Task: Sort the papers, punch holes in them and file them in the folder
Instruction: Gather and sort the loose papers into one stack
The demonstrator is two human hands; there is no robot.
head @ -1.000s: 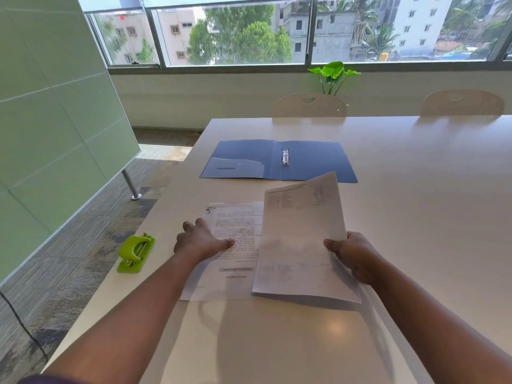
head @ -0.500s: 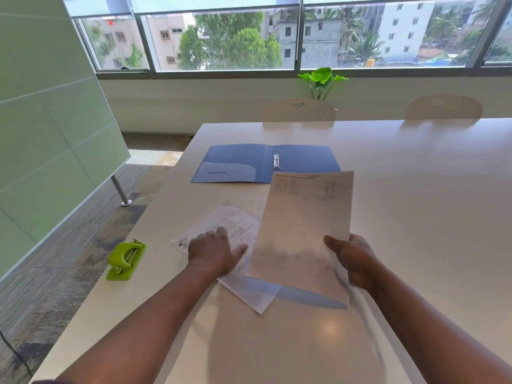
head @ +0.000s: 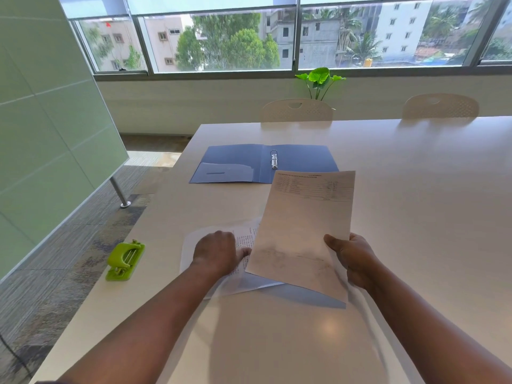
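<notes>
On table [head: 415,189] | left hand [head: 216,252] flat on sheet [head: 194,245] | right hand [head: 352,259] pinches lifted page [head: 302,231]

A: What is nearest the fingers?

B: A white printed sheet of paper [head: 304,231], lifted off the table and tilted, lines of small text along its far edge. The right hand [head: 352,259] pinches its right edge, thumb on top.

A: And under the other fingers?

B: A second white sheet with dense text [head: 243,245], flat and skewed, pressed by the left hand [head: 216,252]; it looks blurred.

A: Anything else?

B: Beyond the fingertips, an open blue plastic ring folder [head: 235,162] lies flat. Left of the left hand, well apart, sits a lime-green hole punch [head: 124,260].
</notes>
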